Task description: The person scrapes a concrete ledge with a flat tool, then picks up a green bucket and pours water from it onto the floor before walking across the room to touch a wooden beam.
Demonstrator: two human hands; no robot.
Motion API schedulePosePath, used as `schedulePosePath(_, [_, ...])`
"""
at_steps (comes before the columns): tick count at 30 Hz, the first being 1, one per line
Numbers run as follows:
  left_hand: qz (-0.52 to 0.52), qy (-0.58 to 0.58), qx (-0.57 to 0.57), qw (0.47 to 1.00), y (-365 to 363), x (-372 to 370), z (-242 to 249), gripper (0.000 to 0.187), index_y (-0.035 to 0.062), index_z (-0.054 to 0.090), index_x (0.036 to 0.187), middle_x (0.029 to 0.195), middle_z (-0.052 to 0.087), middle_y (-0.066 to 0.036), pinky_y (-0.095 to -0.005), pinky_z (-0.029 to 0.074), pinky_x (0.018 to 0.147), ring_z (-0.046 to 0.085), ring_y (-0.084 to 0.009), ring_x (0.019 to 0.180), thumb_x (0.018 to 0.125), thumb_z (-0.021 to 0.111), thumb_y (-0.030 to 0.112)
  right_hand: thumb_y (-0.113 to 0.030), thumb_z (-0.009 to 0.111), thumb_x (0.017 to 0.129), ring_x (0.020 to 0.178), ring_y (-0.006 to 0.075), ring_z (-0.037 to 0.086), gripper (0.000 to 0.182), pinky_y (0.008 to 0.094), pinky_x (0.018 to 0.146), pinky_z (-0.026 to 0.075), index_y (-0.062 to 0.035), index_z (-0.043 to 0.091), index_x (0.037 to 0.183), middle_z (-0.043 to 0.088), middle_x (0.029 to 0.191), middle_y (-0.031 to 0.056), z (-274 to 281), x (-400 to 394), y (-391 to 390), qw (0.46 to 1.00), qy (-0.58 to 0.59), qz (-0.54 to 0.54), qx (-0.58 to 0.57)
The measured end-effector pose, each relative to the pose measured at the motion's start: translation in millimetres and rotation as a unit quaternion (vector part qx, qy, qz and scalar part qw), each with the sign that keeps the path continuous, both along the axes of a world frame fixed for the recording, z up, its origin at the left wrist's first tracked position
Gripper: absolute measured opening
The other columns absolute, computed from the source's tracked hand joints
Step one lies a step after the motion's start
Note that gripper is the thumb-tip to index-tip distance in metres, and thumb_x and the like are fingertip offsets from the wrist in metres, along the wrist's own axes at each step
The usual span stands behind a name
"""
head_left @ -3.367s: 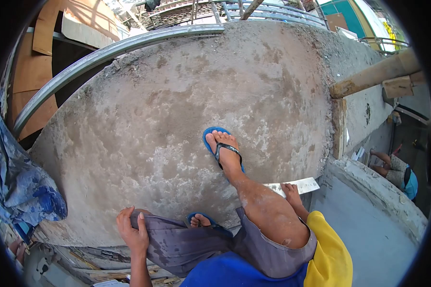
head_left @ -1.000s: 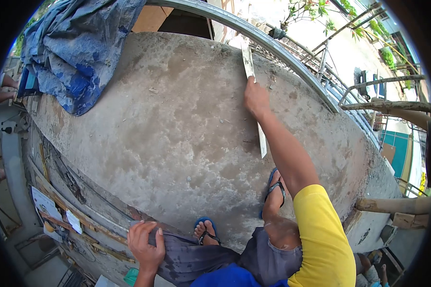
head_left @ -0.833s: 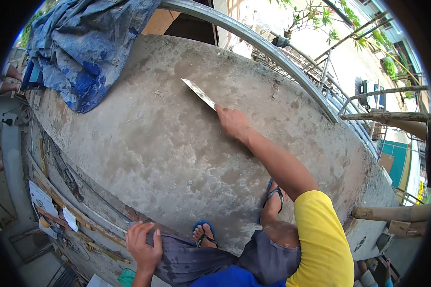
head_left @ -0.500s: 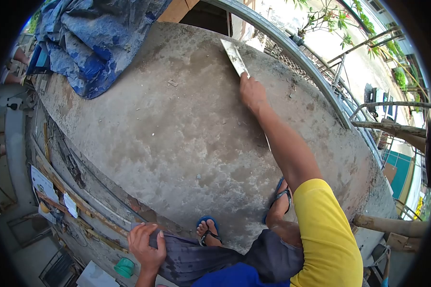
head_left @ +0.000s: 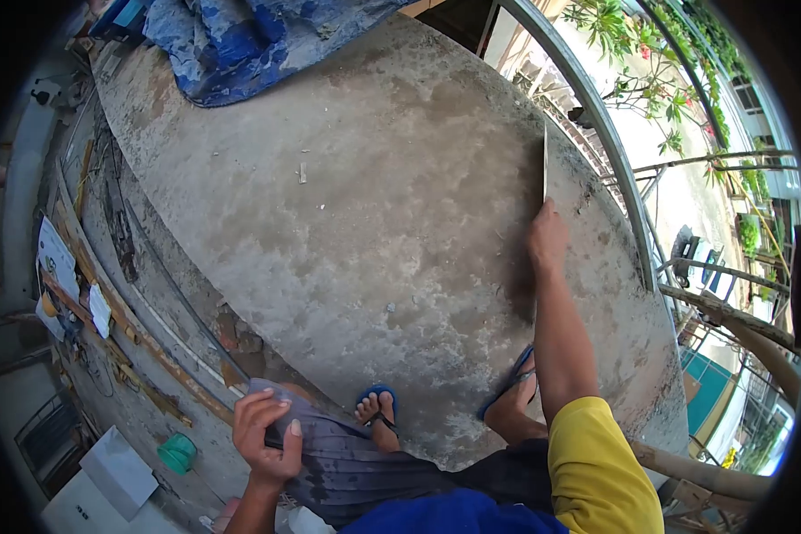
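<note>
My right hand [head_left: 548, 236] is closed around the middle of a long flat trowel [head_left: 545, 165]. Its pale blade stands nearly edge-on in this view, over the right side of the grey concrete slab [head_left: 374, 205], and my hand and forearm hide the rest of it. Darker, damp-looking patches and a few small crumbs mark the slab. By my left knee, my left hand [head_left: 269, 436] hangs with loosely bent fingers and the thumb apart, holding nothing, beside the wet-spotted grey trouser leg [head_left: 338, 449].
A blue tarp [head_left: 249, 53] covers the slab's far left corner. A curved metal rail [head_left: 596, 107] runs along the far right edge, with poles and plants beyond. Lower down at left are wood strips [head_left: 142, 347], a green cup [head_left: 178, 453] and a white box [head_left: 118, 472].
My right hand has swept the trowel to the right, and the blade has turned from partly flat to edge-on. The view has shifted too. My left hand stays by the knee.
</note>
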State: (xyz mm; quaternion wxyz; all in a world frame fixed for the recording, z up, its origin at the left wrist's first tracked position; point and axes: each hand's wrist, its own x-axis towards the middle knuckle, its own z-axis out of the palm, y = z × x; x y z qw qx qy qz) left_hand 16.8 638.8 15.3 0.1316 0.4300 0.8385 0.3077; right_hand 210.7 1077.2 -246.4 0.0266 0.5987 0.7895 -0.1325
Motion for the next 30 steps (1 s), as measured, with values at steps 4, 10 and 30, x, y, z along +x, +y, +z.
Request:
schedulePosePath(4, [0.024,-0.005,0.03,0.999,-19.9,0.8,3.0,0.02,0.0026,0.06,0.093,0.089,0.065,-0.012,-0.043,0.046,0.087,0.059,-0.0335,0.095,0.075,0.061,0.013,-0.012,0.043,0.094,0.074,0.0391,0.067,0.043,0.0462,0.06,0.054,-0.0011,0.038,0.136,0.06,0.095,0.0237,10.0,-62.6,-115.8,0.997,-0.015,0.071,0.003])
schedulePosePath(10, [0.006,-0.003,0.073,0.997,-20.4,7.8,11.6,0.022,0.0044,0.059,0.095,0.088,0.066,-0.011,-0.0419,0.047,0.084,0.059,-0.0322,0.093,0.075,0.062,0.013,-0.011,0.047,0.09,0.081,0.0368,0.069,0.041,0.0447,0.069,0.057,-0.0006,0.046,0.13,0.065,0.095,0.0228,24.7,-193.5,-258.6,0.923,0.074,0.336,-0.171])
schedulePosePath(30, [0.05,0.0,0.11,0.993,-92.0,56.6,49.5,0.025,0.007,0.058,0.106,0.09,0.065,-0.012,-0.0427,0.051,0.08,0.061,-0.0324,0.088,0.084,0.063,0.017,-0.009,0.048,0.088,0.076,0.032,0.07,0.04,0.0386,0.061,0.057,0.0076,0.051,0.125,0.066,0.096,0.0271,0.5,-258.8,-411.9,0.839,0.108,0.523,-0.105])
